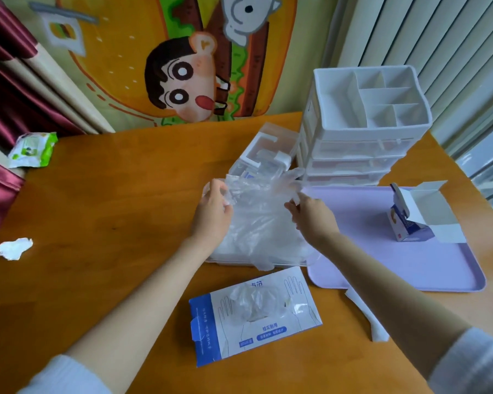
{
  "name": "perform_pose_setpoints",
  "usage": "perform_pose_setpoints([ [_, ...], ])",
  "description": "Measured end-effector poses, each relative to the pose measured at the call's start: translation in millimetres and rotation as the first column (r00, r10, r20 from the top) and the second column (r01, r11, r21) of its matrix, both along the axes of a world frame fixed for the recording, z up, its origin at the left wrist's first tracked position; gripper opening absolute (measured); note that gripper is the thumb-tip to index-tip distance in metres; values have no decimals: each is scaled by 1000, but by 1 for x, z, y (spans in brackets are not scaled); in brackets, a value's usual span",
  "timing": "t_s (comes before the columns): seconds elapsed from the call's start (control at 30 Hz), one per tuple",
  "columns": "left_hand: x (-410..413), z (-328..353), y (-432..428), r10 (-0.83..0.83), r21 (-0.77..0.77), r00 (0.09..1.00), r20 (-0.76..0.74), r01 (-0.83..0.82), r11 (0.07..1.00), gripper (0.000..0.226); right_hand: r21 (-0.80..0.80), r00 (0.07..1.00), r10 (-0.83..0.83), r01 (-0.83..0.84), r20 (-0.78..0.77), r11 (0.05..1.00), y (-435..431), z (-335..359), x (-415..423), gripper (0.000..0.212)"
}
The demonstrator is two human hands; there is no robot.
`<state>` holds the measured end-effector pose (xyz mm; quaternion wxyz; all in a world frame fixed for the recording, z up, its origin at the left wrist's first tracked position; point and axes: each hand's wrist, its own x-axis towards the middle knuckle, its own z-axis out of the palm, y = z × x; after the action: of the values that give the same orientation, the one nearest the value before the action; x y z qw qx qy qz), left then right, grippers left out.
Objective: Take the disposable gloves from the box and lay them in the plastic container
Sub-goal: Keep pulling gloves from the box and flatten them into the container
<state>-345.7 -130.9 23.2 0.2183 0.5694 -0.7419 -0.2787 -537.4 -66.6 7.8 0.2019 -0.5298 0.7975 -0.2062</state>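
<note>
Head view. A: Where is the glove (pixel 256 186)?
B: Over the plastic container (pixel 225 260), stretched between both hands.
A: Its long axis?
B: Left to right. The fingers (pixel 211 189) of the left hand (pixel 214 213) and the right hand (pixel 312 216) pinch its ends. The box (pixel 254 319) lies nearer on the bench (pixel 97 223).

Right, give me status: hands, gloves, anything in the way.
Hands: left hand and right hand pinch thin clear plastic gloves. Gloves held over clear plastic container. Nothing blocking.
</note>
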Motion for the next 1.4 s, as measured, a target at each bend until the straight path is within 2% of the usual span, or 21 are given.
perform_pose_setpoints([
  [0.1, 3, -7, 0, -121, -97, 924, 363, 167, 981, 36, 76, 933, 143, -125, -331, 989, -13, -11, 7, 21],
  [0.13, 4, -7, 1, -135, -97, 879, 457, 200, 975, 40, 103, 908, 190, -163, -374, 981, -16, -12, 10, 21],
  [0.23, 6, -9, 5, -183, -70, 737, 650, 298, 952, 52, 185, 890, 300, -249, -343, 951, -24, -16, 19, 28],
  [0.3, 4, -12, 6, -180, -84, 674, 717, 340, 937, 60, 211, 887, 316, -256, -338, 944, -27, -20, 22, 32],
  [0.4, -2, -20, 0, -228, -85, 644, 731, 417, 905, 50, 273, 899, 319, -240, -299, 932, -29, -27, 24, 34],
  [0.53, -8, -34, -6, -417, 78, 620, 664, 497, 864, 46, 294, 954, 233, -171, -191, 940, -27, -24, 23, 32],
  [0.6, -9, -40, -10, -506, 227, 572, 646, 490, 842, 54, 161, 969, 177, -149, -174, 976, -23, -14, 22, 31],
  [0.63, -10, -43, -12, -537, 282, 535, 652, 487, 827, 57, -15, 963, 163, -170, -212, 985, -19, -8, 23, 30],
  [0.67, -10, -44, -13, -553, 311, 493, 671, 490, 814, 58, -211, 952, 174, -229, -250, 950, -16, 0, 27, 30],
  [0.7, -11, -44, -14, -557, 319, 459, 692, 498, 806, 57, -377, 939, 211, -305, -270, 875, -14, 5, 33, 30],
  [0.73, -12, -42, -13, -553, 316, 437, 710, 504, 804, 54, -455, 922, 279, -377, -269, 807, -13, 7, 38, 31],
  [0.77, -14, -41, -12, -544, 308, 425, 723, 507, 805, 50, -452, 889, 363, -455, -279, 768, -14, 7, 44, 31],
  [0.8, -15, -39, -11, -535, 300, 406, 741, 512, 805, 46, -378, 848, 441, -527, -293, 761, -16, 4, 49, 30],
  [0.87, -17, -40, -10, -518, 291, 359, 777, 525, 800, 43, -89, 802, 536, -574, -263, 814, -26, -8, 56, 27],
  [0.97, -16, -46, -15, -514, 305, 378, 770, 489, 817, 50, 265, 788, 559, -499, -259, 825, -38, -29, 51, 28],
  [1.03, -12, -50, -19, -529, 318, 405, 746, 481, 817, 53, 407, 774, 561, -429, -294, 806, -40, -38, 43, 45],
  [1.17, -7, -53, -22, -570, 367, 351, 743, 499, 785, 75, 525, 751, 558, -334, -354, 783, -34, -51, 28, 81],
  [1.27, -8, -56, -23, -602, 412, 315, 734, 498, 763, 88, 547, 694, 585, -321, -419, 773, -33, -59, 25, 84],
  [1.4, -9, -61, -27, -613, 443, 280, 739, 484, 755, 98, 586, 677, 606, -310, -417, 749, -34, -63, 25, 91],
])
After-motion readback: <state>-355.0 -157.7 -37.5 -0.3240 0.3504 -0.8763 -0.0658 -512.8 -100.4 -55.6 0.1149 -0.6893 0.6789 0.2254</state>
